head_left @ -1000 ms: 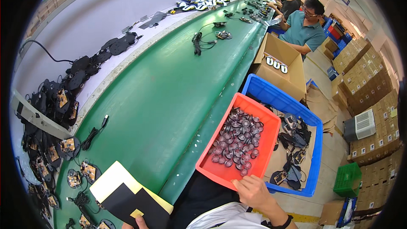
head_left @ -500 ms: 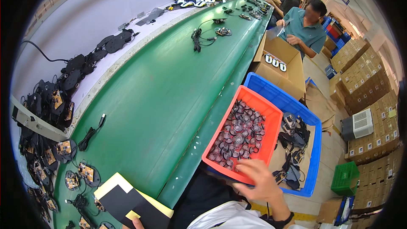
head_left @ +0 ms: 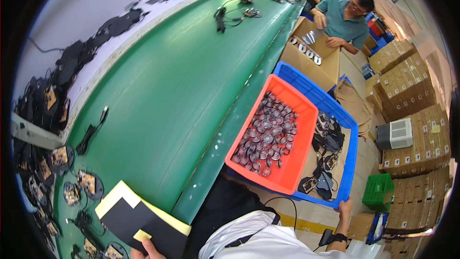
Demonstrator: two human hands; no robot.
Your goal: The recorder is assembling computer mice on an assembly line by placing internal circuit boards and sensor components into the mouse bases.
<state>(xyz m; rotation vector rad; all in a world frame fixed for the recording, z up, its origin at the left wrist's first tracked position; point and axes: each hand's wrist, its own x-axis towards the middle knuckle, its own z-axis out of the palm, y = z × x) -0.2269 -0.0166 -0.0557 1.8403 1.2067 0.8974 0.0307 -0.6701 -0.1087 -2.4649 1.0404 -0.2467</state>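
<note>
Right hand (head_left: 344, 207) gripping the near corner of the blue crate (head_left: 346, 115), fingers closed on its rim, orange tray (head_left: 295, 172) of small round parts resting across the crate, left hand (head_left: 146, 249) pinching black and yellow sheets (head_left: 139, 218) on the green belt (head_left: 167, 96), low edge.

Green conveyor belt (head_left: 158, 91), stacked cardboard boxes (head_left: 412, 144), green crate (head_left: 378, 192), co-worker in teal shirt (head_left: 342, 19)

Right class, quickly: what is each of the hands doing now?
Left hand: thumb on the black-and-yellow sheets, holding them.
Right hand: gripping the blue crate rim.
</note>
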